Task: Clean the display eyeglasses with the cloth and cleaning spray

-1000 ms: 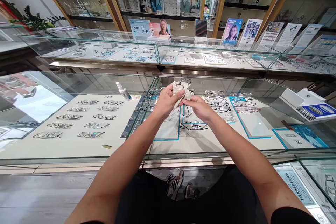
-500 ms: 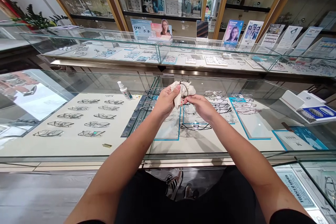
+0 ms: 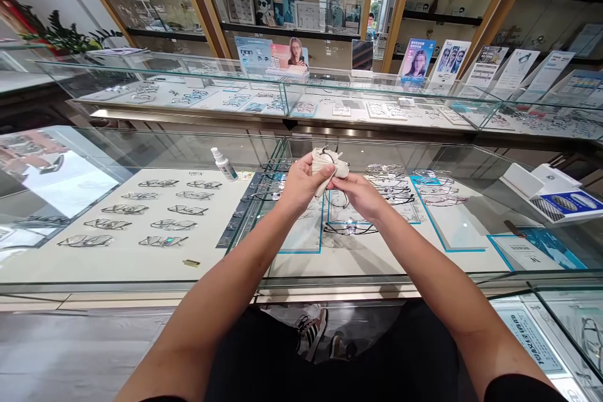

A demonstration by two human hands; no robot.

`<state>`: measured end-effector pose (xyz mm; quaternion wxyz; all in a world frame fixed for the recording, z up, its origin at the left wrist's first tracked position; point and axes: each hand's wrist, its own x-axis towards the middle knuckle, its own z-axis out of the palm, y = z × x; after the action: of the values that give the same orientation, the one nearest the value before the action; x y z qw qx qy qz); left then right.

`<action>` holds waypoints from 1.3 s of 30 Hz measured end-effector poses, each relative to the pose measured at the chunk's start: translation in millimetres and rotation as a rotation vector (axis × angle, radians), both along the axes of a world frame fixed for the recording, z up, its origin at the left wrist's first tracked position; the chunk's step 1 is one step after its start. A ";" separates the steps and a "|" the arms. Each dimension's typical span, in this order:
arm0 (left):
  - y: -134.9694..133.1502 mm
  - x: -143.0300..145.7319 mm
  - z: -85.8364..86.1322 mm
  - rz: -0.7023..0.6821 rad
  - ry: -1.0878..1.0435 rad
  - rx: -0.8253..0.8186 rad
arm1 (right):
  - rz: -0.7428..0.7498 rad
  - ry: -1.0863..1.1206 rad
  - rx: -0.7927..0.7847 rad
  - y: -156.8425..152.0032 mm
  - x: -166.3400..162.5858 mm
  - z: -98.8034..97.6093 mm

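Above the glass display counter (image 3: 141, 282), my left hand (image 3: 296, 185) is closed on a white cloth (image 3: 326, 166) wrapped around one lens of a pair of thin dark-framed glasses (image 3: 338, 198). My right hand (image 3: 360, 195) pinches the same glasses by the frame right beside the cloth. The other lens hangs down between my hands. Both hands are held close together over the middle of the counter.
A small white spray bottle (image 3: 223, 164) stands on the counter glass to the left of my hands. Rows of glasses lie inside the case below. A white and blue box (image 3: 553, 191) sits at the right. Another glass counter (image 3: 282, 85) with leaflets runs behind.
My hands stay in the same spot. The cloth has shifted slightly over the lens, bunched up half a second ago and pressed flatter between my left fingers now.
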<state>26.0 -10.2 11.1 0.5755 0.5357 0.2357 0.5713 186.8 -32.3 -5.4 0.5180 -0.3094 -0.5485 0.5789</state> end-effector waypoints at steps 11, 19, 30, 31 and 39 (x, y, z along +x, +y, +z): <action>-0.4 1.4 2.7 -0.029 0.011 -0.010 | -0.031 0.007 -0.032 -3.6 3.2 10.1; 0.9 -1.3 4.0 -0.115 -0.023 -0.036 | -0.044 0.125 -0.128 1.6 6.7 8.0; -6.0 7.6 5.7 0.025 -0.024 0.004 | -0.060 0.022 0.006 -2.1 -9.8 1.5; -5.1 7.3 5.2 0.035 -0.022 -0.002 | -0.061 0.021 0.017 -2.6 -10.6 1.6; 16.7 1.5 -7.7 0.064 -0.110 -0.091 | -0.096 0.127 -0.056 -1.4 1.3 9.4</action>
<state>27.5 6.5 3.4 0.5927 0.4689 0.2465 0.6067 188.1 -33.7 4.0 0.5699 -0.3123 -0.4826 0.5872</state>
